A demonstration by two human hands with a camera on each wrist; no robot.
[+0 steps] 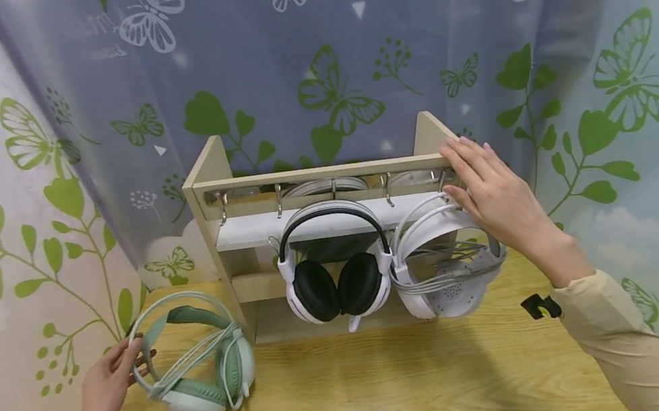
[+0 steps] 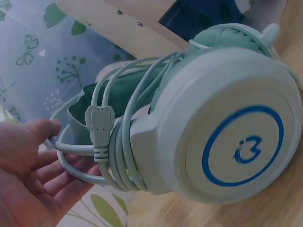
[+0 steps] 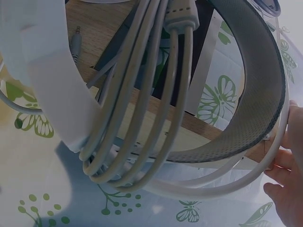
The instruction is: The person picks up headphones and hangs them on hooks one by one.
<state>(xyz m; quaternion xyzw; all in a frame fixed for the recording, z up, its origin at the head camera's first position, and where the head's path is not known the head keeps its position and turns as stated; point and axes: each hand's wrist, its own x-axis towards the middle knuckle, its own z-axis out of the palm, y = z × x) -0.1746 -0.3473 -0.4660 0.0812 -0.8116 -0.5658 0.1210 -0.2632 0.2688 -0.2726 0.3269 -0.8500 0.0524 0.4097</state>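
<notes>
My left hand [image 1: 103, 387] holds a pair of pale green headphones [image 1: 236, 365] by the headband, thumb on one side and fingers behind. Its cable is wrapped across the band, and the ear cups hang at or just over the tabletop; contact is unclear. My right hand [image 1: 496, 193] lies with extended fingers on the top right corner of a wooden rack [image 1: 314, 175]. Below its thumb, white headphones [image 1: 462, 299] with a grey wrapped cable hang at the rack's right end. White headphones with black cushions [image 1: 315, 292] hang at the middle hook.
Metal hooks [image 1: 279, 201] line the rack's front, with two at the left holding nothing. A white shelf [image 1: 247, 232] runs behind them. The wooden table [image 1: 327, 395] extends in front, and a patterned curtain [image 1: 252, 58] stands behind.
</notes>
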